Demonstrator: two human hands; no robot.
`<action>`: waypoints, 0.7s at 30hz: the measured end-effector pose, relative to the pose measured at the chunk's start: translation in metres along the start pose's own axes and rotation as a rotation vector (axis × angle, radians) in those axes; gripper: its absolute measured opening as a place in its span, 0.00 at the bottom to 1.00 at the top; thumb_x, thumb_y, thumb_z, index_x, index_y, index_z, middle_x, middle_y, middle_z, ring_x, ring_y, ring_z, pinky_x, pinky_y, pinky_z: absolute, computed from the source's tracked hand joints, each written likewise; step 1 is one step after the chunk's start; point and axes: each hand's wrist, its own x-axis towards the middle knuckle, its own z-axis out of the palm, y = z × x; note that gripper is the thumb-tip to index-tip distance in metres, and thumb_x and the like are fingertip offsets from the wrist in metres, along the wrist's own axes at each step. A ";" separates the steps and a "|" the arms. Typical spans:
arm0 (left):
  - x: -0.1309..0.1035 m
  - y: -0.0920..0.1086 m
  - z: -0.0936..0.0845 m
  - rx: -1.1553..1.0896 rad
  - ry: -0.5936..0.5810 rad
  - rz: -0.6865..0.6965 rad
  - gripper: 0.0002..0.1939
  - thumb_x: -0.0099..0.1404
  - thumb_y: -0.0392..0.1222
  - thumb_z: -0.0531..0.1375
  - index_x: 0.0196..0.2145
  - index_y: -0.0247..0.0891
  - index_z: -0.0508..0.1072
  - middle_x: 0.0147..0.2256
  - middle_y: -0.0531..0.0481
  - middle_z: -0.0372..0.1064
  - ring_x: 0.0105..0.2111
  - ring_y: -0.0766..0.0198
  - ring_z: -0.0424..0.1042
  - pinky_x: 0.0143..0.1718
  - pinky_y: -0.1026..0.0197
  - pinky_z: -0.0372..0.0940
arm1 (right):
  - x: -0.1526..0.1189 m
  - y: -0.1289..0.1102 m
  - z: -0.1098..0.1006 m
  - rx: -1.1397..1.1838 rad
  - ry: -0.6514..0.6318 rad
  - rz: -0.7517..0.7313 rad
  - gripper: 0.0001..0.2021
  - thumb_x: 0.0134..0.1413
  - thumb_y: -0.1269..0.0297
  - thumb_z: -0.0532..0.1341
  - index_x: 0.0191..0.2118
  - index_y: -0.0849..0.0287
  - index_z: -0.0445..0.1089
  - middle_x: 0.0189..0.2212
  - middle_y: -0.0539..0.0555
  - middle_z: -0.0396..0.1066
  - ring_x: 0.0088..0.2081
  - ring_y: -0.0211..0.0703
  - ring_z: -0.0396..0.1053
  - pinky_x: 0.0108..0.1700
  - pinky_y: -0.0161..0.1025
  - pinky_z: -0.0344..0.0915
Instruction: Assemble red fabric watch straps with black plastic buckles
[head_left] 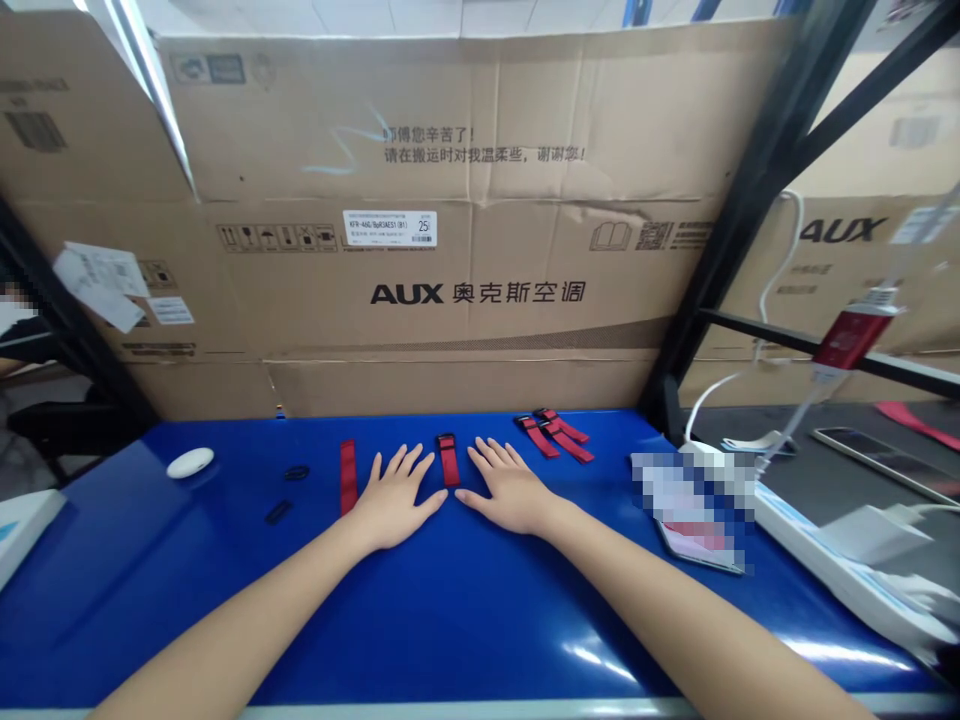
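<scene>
My left hand [395, 500] lies flat on the blue table [450, 620], fingers spread, holding nothing. Its fingers are beside a plain red strap [348, 474]. My right hand [510, 488] also rests palm down with its fingers apart and nothing held. Between the two hands, a little beyond the thumbs, is a short red strap with a black buckle [448, 462]. Several more red straps with black buckles [564, 437] lie in a group beyond my right hand. Left of the plain strap are a black ring-shaped piece [296, 472] and a small black buckle [278, 512].
A white round object [190, 463] sits at the left. On the right are a partly blurred phone [697, 530], a white power strip [840, 570] with cables and a red connector [855, 335]. Cardboard [480, 240] stands behind the table, between black frame posts.
</scene>
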 end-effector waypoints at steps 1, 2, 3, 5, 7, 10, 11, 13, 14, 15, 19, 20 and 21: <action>0.000 0.001 -0.001 0.007 -0.004 0.004 0.39 0.65 0.68 0.42 0.67 0.46 0.52 0.69 0.46 0.40 0.68 0.46 0.37 0.65 0.36 0.32 | 0.000 0.000 0.000 0.000 -0.003 0.001 0.45 0.56 0.32 0.43 0.69 0.62 0.45 0.70 0.60 0.37 0.70 0.57 0.34 0.68 0.53 0.33; -0.001 0.003 -0.001 0.021 -0.005 0.003 0.39 0.66 0.68 0.42 0.67 0.46 0.52 0.69 0.46 0.41 0.68 0.46 0.38 0.65 0.37 0.32 | -0.001 -0.001 -0.001 0.000 -0.001 0.001 0.45 0.56 0.33 0.43 0.69 0.62 0.45 0.70 0.61 0.37 0.70 0.58 0.34 0.68 0.53 0.33; -0.003 0.006 -0.001 0.049 0.001 -0.014 0.38 0.66 0.67 0.42 0.67 0.46 0.53 0.69 0.46 0.42 0.68 0.46 0.38 0.65 0.37 0.33 | -0.001 -0.002 -0.002 -0.001 0.007 0.001 0.44 0.57 0.34 0.44 0.69 0.62 0.45 0.70 0.61 0.37 0.70 0.59 0.35 0.68 0.54 0.34; -0.007 0.013 -0.002 0.155 0.060 -0.120 0.38 0.66 0.66 0.42 0.66 0.41 0.57 0.68 0.41 0.44 0.67 0.42 0.41 0.64 0.36 0.35 | -0.003 -0.005 -0.003 -0.006 0.041 -0.033 0.41 0.59 0.38 0.47 0.69 0.61 0.44 0.70 0.61 0.37 0.70 0.60 0.36 0.68 0.56 0.37; -0.013 0.020 -0.003 0.304 0.154 -0.288 0.38 0.67 0.63 0.45 0.63 0.32 0.61 0.66 0.31 0.46 0.65 0.33 0.45 0.61 0.32 0.39 | -0.005 -0.009 -0.004 -0.021 0.078 -0.135 0.35 0.62 0.45 0.49 0.69 0.57 0.44 0.70 0.58 0.36 0.70 0.59 0.38 0.67 0.56 0.41; -0.024 0.027 -0.005 0.426 0.183 -0.478 0.38 0.68 0.58 0.46 0.59 0.20 0.64 0.61 0.16 0.51 0.58 0.23 0.57 0.52 0.30 0.54 | -0.005 -0.016 -0.004 -0.047 0.078 -0.323 0.27 0.65 0.60 0.48 0.68 0.52 0.49 0.70 0.53 0.40 0.69 0.53 0.41 0.67 0.54 0.45; -0.027 0.028 -0.005 0.423 0.160 -0.503 0.38 0.68 0.58 0.46 0.59 0.17 0.63 0.59 0.14 0.54 0.55 0.23 0.60 0.48 0.33 0.59 | -0.005 -0.018 -0.004 -0.052 0.064 -0.348 0.27 0.64 0.62 0.47 0.68 0.52 0.51 0.69 0.53 0.45 0.68 0.52 0.44 0.67 0.54 0.46; -0.031 0.028 -0.007 0.381 0.114 -0.490 0.37 0.70 0.55 0.45 0.60 0.15 0.61 0.56 0.13 0.57 0.53 0.26 0.64 0.44 0.39 0.65 | -0.004 -0.018 -0.005 -0.068 0.051 -0.308 0.25 0.64 0.62 0.48 0.65 0.55 0.56 0.66 0.55 0.54 0.66 0.51 0.52 0.66 0.52 0.48; -0.032 0.028 -0.008 0.353 0.097 -0.453 0.36 0.70 0.53 0.45 0.61 0.15 0.59 0.57 0.14 0.58 0.54 0.28 0.64 0.44 0.41 0.66 | -0.004 -0.016 -0.007 -0.084 0.056 -0.248 0.24 0.64 0.61 0.48 0.64 0.58 0.60 0.64 0.57 0.58 0.64 0.52 0.56 0.66 0.52 0.48; -0.033 0.027 -0.009 0.323 0.081 -0.395 0.34 0.71 0.50 0.45 0.62 0.16 0.58 0.58 0.16 0.57 0.56 0.30 0.62 0.47 0.43 0.65 | -0.004 -0.012 -0.010 -0.105 0.067 -0.169 0.24 0.63 0.60 0.49 0.61 0.60 0.63 0.62 0.59 0.61 0.62 0.54 0.59 0.66 0.51 0.49; -0.031 0.025 -0.011 0.130 -0.024 -0.022 0.31 0.65 0.33 0.49 0.66 0.27 0.55 0.65 0.33 0.51 0.64 0.46 0.53 0.61 0.47 0.54 | -0.006 0.018 -0.026 -0.203 0.064 0.154 0.22 0.60 0.61 0.53 0.55 0.68 0.70 0.59 0.66 0.64 0.58 0.59 0.64 0.61 0.50 0.56; -0.030 0.024 -0.011 0.061 -0.047 0.078 0.33 0.62 0.29 0.49 0.66 0.31 0.54 0.66 0.38 0.50 0.65 0.49 0.52 0.64 0.48 0.51 | -0.008 0.026 -0.030 -0.229 0.066 0.216 0.22 0.60 0.62 0.53 0.54 0.68 0.70 0.58 0.68 0.65 0.58 0.59 0.65 0.61 0.51 0.55; -0.029 0.023 -0.011 -0.013 -0.064 0.160 0.36 0.60 0.26 0.49 0.66 0.34 0.54 0.66 0.42 0.49 0.65 0.53 0.51 0.65 0.49 0.49 | -0.009 0.033 -0.033 -0.261 0.063 0.274 0.21 0.59 0.64 0.53 0.53 0.70 0.71 0.57 0.69 0.66 0.58 0.60 0.65 0.62 0.53 0.53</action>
